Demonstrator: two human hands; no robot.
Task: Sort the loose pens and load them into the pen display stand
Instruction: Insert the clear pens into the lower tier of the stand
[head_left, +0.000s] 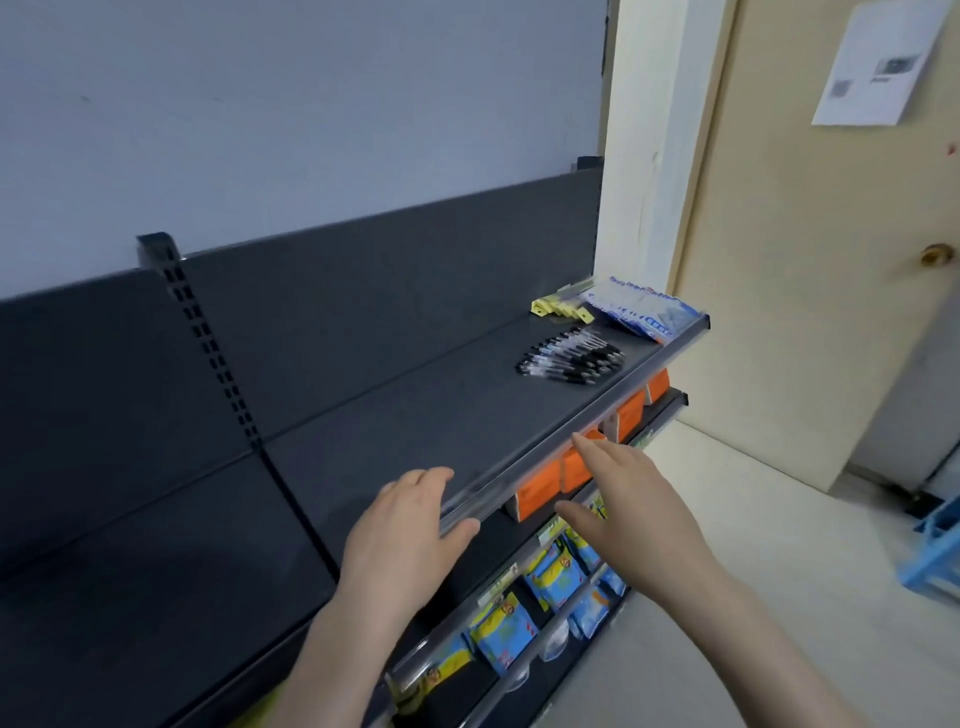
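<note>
A loose pile of black pens (571, 356) lies on the dark top shelf (415, 410), toward its far right end. Behind the pens rests a flat blue-and-white pack (644, 309) and several yellow tags (558, 307). I cannot make out a pen display stand. My left hand (410, 525) is over the shelf's front edge with straight fingers, holding nothing. My right hand (628, 499) reaches forward just in front of the edge, fingers straight and empty. Both hands are well short of the pens.
Orange boxes (540, 491) stand on the shelf below, and blue snack bags (550, 571) hang lower down. A beige door (810, 260) with a paper notice (878, 62) is to the right. A blue crate (940, 551) sits on the floor at far right.
</note>
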